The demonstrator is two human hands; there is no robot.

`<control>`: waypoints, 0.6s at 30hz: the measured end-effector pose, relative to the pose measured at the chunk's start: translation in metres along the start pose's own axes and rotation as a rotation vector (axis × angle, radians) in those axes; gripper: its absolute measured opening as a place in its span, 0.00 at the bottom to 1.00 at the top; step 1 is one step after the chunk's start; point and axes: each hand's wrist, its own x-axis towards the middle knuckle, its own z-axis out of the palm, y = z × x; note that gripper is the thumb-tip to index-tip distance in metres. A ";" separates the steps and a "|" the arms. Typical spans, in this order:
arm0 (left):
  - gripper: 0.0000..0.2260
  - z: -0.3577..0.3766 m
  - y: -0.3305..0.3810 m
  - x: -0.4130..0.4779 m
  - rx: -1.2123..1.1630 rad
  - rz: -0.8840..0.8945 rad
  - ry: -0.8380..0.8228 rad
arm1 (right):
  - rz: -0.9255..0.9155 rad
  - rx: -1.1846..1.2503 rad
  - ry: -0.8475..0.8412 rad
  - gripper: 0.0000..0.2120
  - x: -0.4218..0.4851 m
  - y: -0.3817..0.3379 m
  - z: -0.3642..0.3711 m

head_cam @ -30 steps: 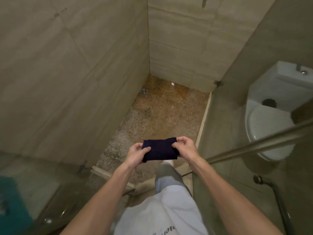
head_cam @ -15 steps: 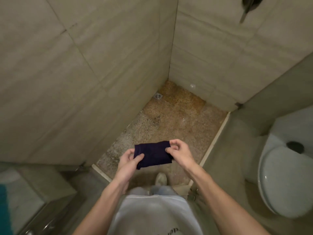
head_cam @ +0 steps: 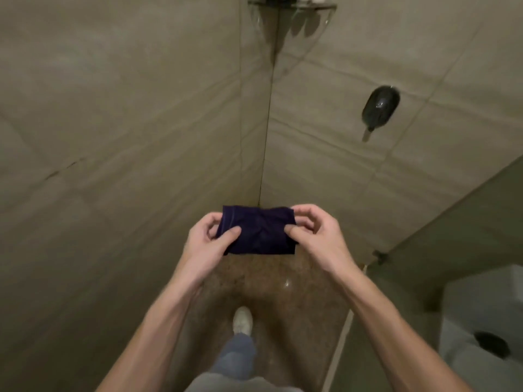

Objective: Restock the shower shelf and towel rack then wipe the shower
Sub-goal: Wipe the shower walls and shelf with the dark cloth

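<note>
Dark cloth (head_cam: 259, 230) raised higher, shoe (head_cam: 242, 319) stepped onto shower floor (head_cam: 285, 304)

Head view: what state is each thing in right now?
dark cloth, folded, held in the air between both hands.
left hand, pinches the cloth's left edge.
right hand, pinches the cloth's right edge.
corner shelf, high on the wall, small items on it.
shower floor, glints as if wet, one shoe on it.
</note>
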 end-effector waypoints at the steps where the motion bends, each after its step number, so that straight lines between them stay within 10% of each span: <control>1: 0.06 0.005 0.009 0.026 -0.002 0.030 -0.014 | -0.034 -0.001 0.018 0.14 0.022 -0.009 -0.004; 18: 0.06 0.092 0.212 0.325 0.280 0.517 -0.056 | -0.253 0.140 0.118 0.13 0.319 -0.154 -0.051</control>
